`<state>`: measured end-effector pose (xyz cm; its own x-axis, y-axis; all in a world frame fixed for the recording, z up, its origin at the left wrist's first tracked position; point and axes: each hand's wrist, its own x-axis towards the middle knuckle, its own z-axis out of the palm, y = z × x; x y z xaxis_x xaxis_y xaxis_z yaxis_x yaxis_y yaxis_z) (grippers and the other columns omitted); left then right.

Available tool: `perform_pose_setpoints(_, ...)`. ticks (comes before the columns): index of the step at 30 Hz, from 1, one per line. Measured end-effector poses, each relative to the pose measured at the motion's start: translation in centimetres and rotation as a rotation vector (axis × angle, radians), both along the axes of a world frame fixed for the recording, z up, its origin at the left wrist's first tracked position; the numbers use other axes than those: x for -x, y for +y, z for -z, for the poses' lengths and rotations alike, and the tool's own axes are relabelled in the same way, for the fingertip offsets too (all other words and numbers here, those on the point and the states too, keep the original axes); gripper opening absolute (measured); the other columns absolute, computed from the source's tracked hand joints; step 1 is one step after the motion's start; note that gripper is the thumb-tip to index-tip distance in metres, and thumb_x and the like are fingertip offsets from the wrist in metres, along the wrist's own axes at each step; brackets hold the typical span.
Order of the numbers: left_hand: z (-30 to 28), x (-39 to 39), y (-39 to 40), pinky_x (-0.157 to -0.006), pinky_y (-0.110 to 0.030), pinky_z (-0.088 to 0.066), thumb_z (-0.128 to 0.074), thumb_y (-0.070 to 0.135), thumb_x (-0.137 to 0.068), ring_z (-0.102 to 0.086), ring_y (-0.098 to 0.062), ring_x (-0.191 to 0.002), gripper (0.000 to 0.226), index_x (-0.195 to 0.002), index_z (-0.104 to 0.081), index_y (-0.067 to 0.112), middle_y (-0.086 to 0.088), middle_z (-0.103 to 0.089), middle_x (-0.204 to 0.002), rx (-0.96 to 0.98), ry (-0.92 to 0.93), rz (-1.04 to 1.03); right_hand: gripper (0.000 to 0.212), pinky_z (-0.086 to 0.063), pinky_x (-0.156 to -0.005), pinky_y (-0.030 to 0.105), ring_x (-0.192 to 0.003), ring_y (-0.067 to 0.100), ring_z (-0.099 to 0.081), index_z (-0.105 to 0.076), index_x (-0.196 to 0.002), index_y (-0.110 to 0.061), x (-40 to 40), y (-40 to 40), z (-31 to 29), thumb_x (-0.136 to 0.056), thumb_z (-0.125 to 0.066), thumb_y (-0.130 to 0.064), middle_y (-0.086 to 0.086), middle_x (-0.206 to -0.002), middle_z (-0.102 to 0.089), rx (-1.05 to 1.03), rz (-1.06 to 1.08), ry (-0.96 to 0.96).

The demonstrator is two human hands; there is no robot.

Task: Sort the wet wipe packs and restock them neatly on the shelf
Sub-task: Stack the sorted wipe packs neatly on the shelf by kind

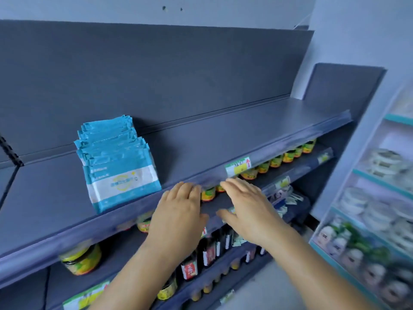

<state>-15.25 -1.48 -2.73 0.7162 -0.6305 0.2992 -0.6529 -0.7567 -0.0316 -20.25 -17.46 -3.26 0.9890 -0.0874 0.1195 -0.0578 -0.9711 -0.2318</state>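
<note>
Several blue-and-white wet wipe packs (116,162) stand upright in a row, front to back, on the left part of the dark grey top shelf (234,133). My left hand (178,211) and my right hand (248,206) hover side by side in front of the shelf's front edge, to the right of the packs. Both hands are flat with fingers extended, palms down, and hold nothing. Neither touches the packs.
The shelf to the right of the packs is bare. A price tag (238,166) sits on its front rail. Yellow-lidded jars (288,156) and dark bottles (207,251) fill lower shelves. A second rack with round tubs (380,198) stands at the right.
</note>
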Motion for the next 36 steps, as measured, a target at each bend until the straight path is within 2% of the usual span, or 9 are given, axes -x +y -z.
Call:
perform_pose_setpoints(2, 1.1, 1.8, -2.2, -0.072, -0.033, -0.056, -0.086, 0.04, -0.049, -0.07, -0.023, -0.087, 0.06, -0.098, -0.071, 0.01, -0.004, -0.071, -0.094, -0.023, 0.014, 0.048, 0.064, -0.012, -0.118, 0.03, -0.144, 0.014, -0.013, -0.02, -0.15, -0.019, 3.0, -2.3, 0.9, -0.096, -0.044, -0.045, -0.004, -0.156, -0.019, 0.006, 0.049, 0.009)
perform_pose_setpoints(6, 3.0, 6.9, -7.5, -0.071, -0.03, -0.056, -0.086, 0.042, -0.049, -0.07, -0.02, -0.085, 0.061, -0.099, -0.072, 0.011, -0.001, -0.07, -0.092, -0.031, 0.048, 0.158, 0.058, -0.019, -0.114, 0.03, -0.139, 0.017, -0.026, -0.031, -0.142, -0.019, 9.9, -7.0, 3.2, -0.094, -0.047, -0.045, -0.004, -0.148, -0.031, -0.004, 0.171, 0.043)
perform_pose_setpoints(8, 3.4, 10.4, -10.3, -0.087, -0.029, -0.05, -0.071, 0.043, -0.071, -0.064, -0.022, -0.104, 0.057, -0.117, -0.064, 0.01, -0.003, -0.065, -0.112, -0.038, 0.141, 0.204, 0.051, -0.026, -0.111, 0.031, -0.133, 0.019, -0.034, -0.039, -0.134, -0.019, 13.8, -9.2, 4.2, -0.091, -0.05, -0.044, -0.003, -0.14, -0.04, -0.024, 0.243, 0.058)
perform_pose_setpoints(10, 4.3, 14.0, -13.3, -0.108, -0.028, -0.029, -0.052, 0.041, -0.091, -0.04, -0.019, -0.131, 0.058, -0.141, -0.038, 0.015, 0.0, -0.044, -0.14, -0.073, 0.235, 0.261, 0.054, -0.025, -0.112, 0.031, -0.134, 0.019, -0.033, -0.037, -0.138, -0.019, 18.1, -11.3, 5.1, -0.092, -0.05, -0.043, -0.003, -0.144, -0.037, -0.044, 0.301, 0.088)
perform_pose_setpoints(11, 5.0, 15.7, -14.7, -0.111, -0.027, -0.022, -0.047, 0.042, -0.094, -0.032, -0.017, -0.135, 0.058, -0.144, -0.031, 0.018, 0.003, -0.037, -0.144, -0.059, 0.253, 0.292, 0.057, -0.022, -0.113, 0.03, -0.137, 0.019, -0.029, -0.033, -0.142, -0.019, 20.3, -12.4, 5.5, -0.093, -0.049, -0.043, -0.003, -0.148, -0.032, -0.052, 0.328, 0.11)
perform_pose_setpoints(17, 8.2, 25.9, -22.3, -0.11, -0.028, -0.022, -0.045, 0.043, -0.095, -0.032, -0.018, -0.134, 0.056, -0.143, -0.028, 0.021, 0.003, -0.036, -0.145, -0.084, 0.356, 0.414, 0.063, -0.016, -0.115, 0.031, -0.142, 0.019, -0.021, -0.023, -0.148, -0.017, 33.1, -18.3, 8.6, -0.096, -0.043, -0.045, 0.001, -0.155, -0.023, -0.112, 0.524, 0.228)
perform_pose_setpoints(21, 9.9, 31.6, -26.6, -0.116, -0.028, -0.015, -0.043, 0.043, -0.097, -0.025, -0.016, -0.14, 0.062, -0.15, -0.019, 0.021, 0.004, -0.029, -0.153, -0.122, 0.43, 0.483, 0.066, -0.011, -0.118, 0.032, -0.144, 0.017, -0.016, -0.017, -0.151, -0.019, 39.9, -21.0, 10.6, -0.097, -0.043, -0.047, -0.002, -0.158, -0.018, -0.153, 0.648, 0.27)
perform_pose_setpoints(27, 12.1, 37.3, -32.0, -0.114, -0.028, -0.019, -0.044, 0.039, -0.098, -0.029, -0.015, -0.138, 0.059, -0.149, -0.022, 0.02, 0.003, -0.031, -0.152, -0.165, 0.486, 0.63, 0.064, -0.012, -0.117, 0.029, -0.144, 0.015, -0.019, -0.02, -0.15, -0.021, 46.7, -24.3, 13.0, -0.096, -0.046, -0.044, -0.004, -0.157, -0.022, -0.227, 0.823, 0.262)
perform_pose_setpoints(36, 17.0, 40.2, -41.5, -0.099, -0.027, -0.041, -0.053, 0.034, -0.094, -0.048, -0.014, -0.119, 0.044, -0.135, -0.039, 0.026, 0.004, -0.05, -0.134, -0.258, 0.612, 0.71, 0.062, -0.015, -0.118, 0.032, -0.143, 0.014, -0.023, -0.025, -0.148, -0.02, 50.7, -31.6, 17.7, -0.095, -0.05, -0.041, -0.003, -0.155, -0.027, -0.323, 0.959, 0.311)
